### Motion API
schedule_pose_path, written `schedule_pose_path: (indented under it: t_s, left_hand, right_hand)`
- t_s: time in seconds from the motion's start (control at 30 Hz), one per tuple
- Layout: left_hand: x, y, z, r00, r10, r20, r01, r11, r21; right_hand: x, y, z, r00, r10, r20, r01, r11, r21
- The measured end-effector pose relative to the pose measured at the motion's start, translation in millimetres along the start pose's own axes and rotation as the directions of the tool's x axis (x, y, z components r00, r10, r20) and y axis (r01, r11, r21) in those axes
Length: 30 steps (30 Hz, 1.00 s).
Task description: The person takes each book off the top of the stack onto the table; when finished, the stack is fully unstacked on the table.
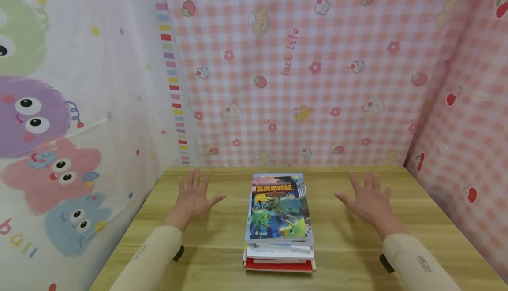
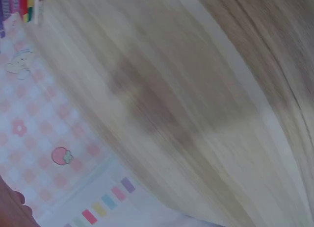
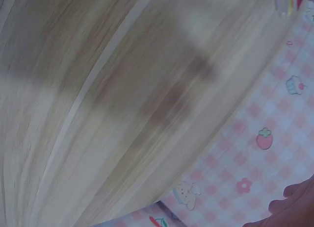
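Observation:
A stack of several books lies at the middle of the wooden table, its top cover showing colourful dinosaurs and yellow lettering. Lower in the pile a red book edge sticks out toward the front. To the left of the stack is my left hand, palm down with fingers spread, holding nothing. My right hand mirrors it on the right side, fingers also spread and holding nothing. In the left wrist view, the left fingers show at the lower left corner; the right fingers appear at the lower right of the right wrist view.
The wooden table reaches back to a pink checked curtain. A white curtain with cartoon figures hangs along the left side, and another checked curtain borders the right.

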State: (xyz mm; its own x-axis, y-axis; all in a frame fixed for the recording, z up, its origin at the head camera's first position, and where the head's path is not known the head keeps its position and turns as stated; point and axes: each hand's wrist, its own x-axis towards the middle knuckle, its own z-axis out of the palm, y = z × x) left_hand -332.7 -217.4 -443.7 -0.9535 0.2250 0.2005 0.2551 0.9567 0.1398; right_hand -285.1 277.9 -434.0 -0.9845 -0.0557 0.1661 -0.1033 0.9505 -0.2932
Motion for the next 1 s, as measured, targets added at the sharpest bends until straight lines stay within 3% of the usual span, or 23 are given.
schedule_pose_path:
  t_s: [0.2, 0.4, 0.5, 0.63, 0.77, 0.87, 1.0]
  left_hand:
    - [1.2, 13.7, -4.2, 0.997, -0.052, 0.064, 0.062, 0.984, -0.169]
    - [-2.3, 34.5, -5.0, 0.989, -0.099, 0.114, 0.136, 0.913, -0.385]
    - [-2.8, 45.5, -4.6, 0.985, -0.105, 0.135, 0.158, 0.858, -0.489]
    - [-2.0, 58.7, -4.1, 0.985, -0.091, 0.143, 0.162, 0.764, -0.625]
    - [-2.0, 68.7, -2.3, 0.984, -0.09, 0.152, 0.172, 0.689, -0.704]
    - [-1.8, 73.9, 0.7, 0.981, -0.101, 0.165, 0.192, 0.626, -0.756]
    - [-2.5, 83.0, 4.8, 0.972, -0.133, 0.192, 0.233, 0.512, -0.827]
  right_hand:
    - [-0.3, -16, 4, 1.0, 0.022, 0.011, -0.023, 0.997, 0.078]
    - [-5.0, -34, 12, 0.995, 0.045, 0.084, -0.063, 0.972, 0.228]
    - [-6.9, -46, 13, 0.992, 0.05, 0.113, -0.081, 0.954, 0.289]
    - [-8.3, -58, 10, 0.99, 0.032, 0.135, -0.08, 0.925, 0.37]
    - [-7.9, -65, 11, 0.989, 0.026, 0.147, -0.091, 0.887, 0.453]
    - [-8.4, -69, 13, 0.986, 0.033, 0.164, -0.116, 0.844, 0.523]
    - [-10.0, -75, 18, 0.978, 0.052, 0.201, -0.167, 0.768, 0.619]
